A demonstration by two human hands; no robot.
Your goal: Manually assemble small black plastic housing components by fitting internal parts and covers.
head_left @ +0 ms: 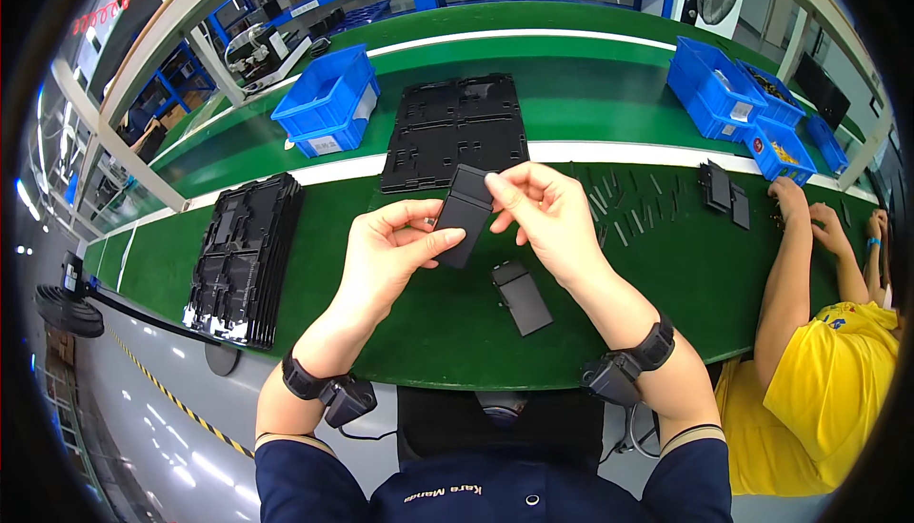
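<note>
Above the green tabletop I hold a flat black rectangular case, tilted, with a seam across its upper part. My left hand is closed around its lower left side, thumb across the front. At its upper right corner my right hand pinches it between thumb and fingers. A similar black case lies on the table just below my hands. Beyond them rests a black moulded tray with recesses. Thin grey and dark strips are scattered to the right of my right hand.
A stack of black trays stands at the left. Blue bins sit at the back left, more blue bins at the back right. Several black cases lie near a co-worker's hands; that person wears a yellow shirt.
</note>
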